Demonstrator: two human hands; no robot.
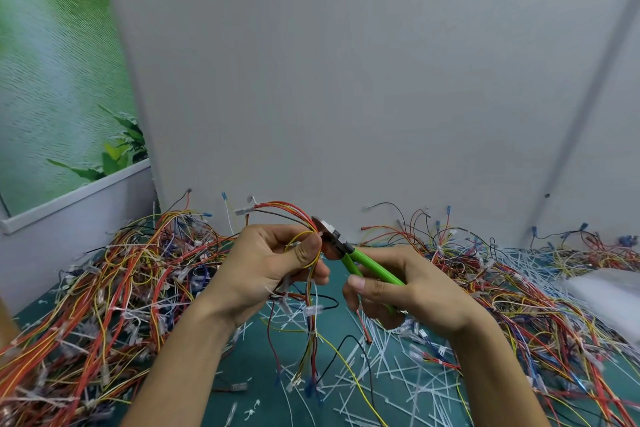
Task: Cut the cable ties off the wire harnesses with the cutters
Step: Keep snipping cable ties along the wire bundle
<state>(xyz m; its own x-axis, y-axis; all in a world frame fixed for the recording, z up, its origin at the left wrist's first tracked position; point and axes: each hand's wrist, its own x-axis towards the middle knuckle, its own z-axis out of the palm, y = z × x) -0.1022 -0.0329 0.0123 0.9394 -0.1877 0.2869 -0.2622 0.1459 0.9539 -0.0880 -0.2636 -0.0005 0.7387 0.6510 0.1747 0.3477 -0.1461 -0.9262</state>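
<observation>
Head view. Grey wall [346, 62] behind, green leafy poster [52, 62] far left. Teal table mat [252, 367] runs across the lower frame.

Two heaps of wire harnesses: left heap [114, 288] mostly red, orange and yellow, right heap [519, 288] more mixed, with blue plugs. Loose white tie offcuts [398, 374] litter the mat between the heaps and under the forearms.

Left hand [273, 263] raised over the mat, fingers curled round the held harness [287, 210], thumb pressing the wires where they bend. Wire ends trail down to the mat below.

Right hand [408, 291] wrapped round the green handles of the cutters [341, 248], thumb on top. Jaws point up and left, right against the wires at the left thumb.

Cable tie [320, 235]: a small white bit at the jaw tips, apparently the one in hand; too small to see whether the blades are around it.

Judgement on the step: the cut is being lined up. Best done with only the tie strap between the blades, the wires kept outside them, and the left thumb back from the tips. A nicked wire is the main risk.
</observation>
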